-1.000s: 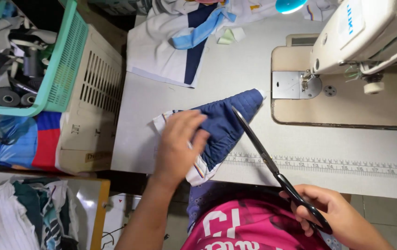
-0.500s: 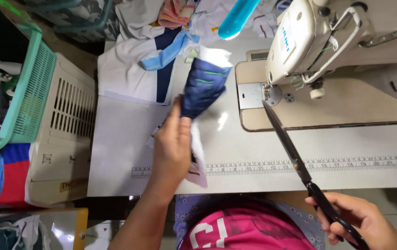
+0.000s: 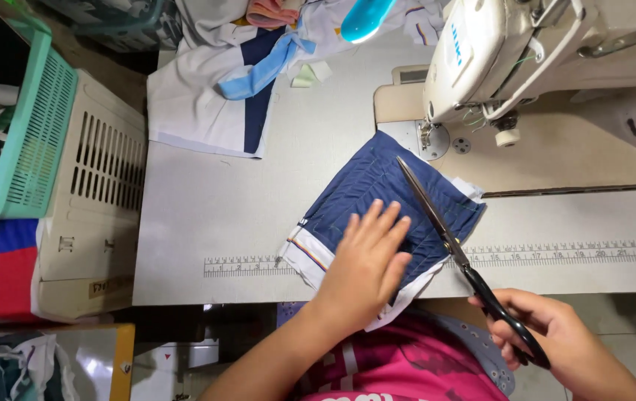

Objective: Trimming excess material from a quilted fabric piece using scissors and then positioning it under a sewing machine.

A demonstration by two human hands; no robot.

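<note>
A navy blue fabric piece [image 3: 377, 194] with white trim lies flat on the grey sewing table [image 3: 214, 215], just in front of the sewing machine's needle area. My left hand [image 3: 366, 263] presses flat on its near part, fingers spread. My right hand [image 3: 555, 338] grips the black handles of long scissors [image 3: 444, 236], whose shut blades lie across the fabric, pointing up-left toward the machine.
A white sewing machine [image 3: 496, 52] stands at the back right. White and blue garments [image 3: 221, 96] are piled at the back of the table. A teal basket [image 3: 36, 141] rests on a beige slatted crate [image 3: 102, 208] to the left. A ruler strip [image 3: 585, 252] runs along the table's front edge.
My left hand brought the navy fabric down from its lifted position and spread it flat on the table. The scissors moved left so that the blades now lie over the fabric.
</note>
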